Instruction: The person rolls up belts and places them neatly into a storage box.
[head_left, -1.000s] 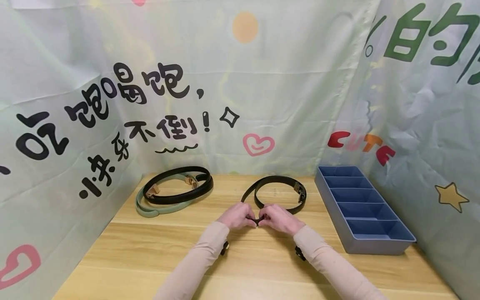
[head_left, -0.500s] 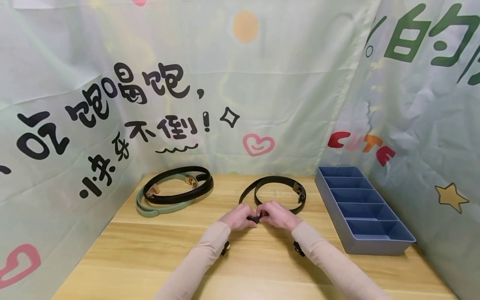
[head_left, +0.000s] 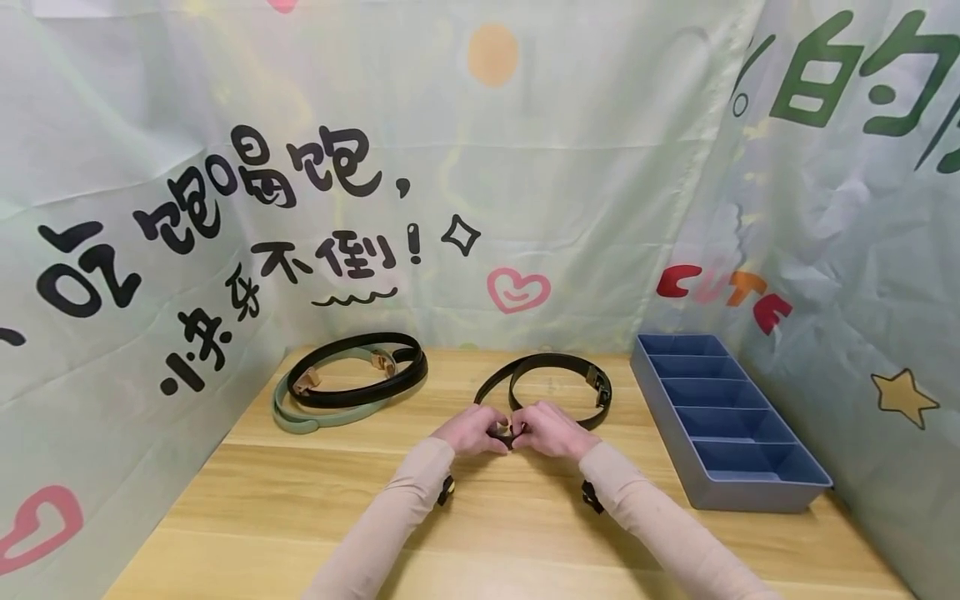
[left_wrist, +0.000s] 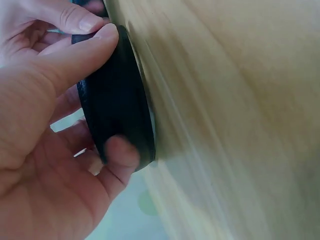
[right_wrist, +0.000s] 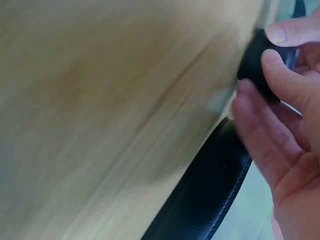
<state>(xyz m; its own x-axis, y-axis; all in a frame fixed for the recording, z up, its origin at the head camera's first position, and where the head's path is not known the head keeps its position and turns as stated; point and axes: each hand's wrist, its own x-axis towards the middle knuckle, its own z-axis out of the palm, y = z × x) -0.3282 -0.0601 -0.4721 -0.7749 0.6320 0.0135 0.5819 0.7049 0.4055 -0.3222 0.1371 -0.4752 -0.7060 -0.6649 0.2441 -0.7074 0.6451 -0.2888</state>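
While both hands meet at the front of the black belt (head_left: pixel 555 360), the left hand (head_left: pixel 471 429) and right hand (head_left: pixel 553 429) each have a thumb-and-finger grip clamped on its strap, presumably to steady the curve; undersides hidden, exact hold uncertain. The loop stands on edge on the worktop (head_left: pixel 495 533), which likely helps it stay round. Right side: blue tray (head_left: pixel 757 494), five compartments, nearer floors visible.

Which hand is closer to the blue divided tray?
Right. The right hand is left of the tray, holding a black belt; the left hand is farther left, gripping it too.
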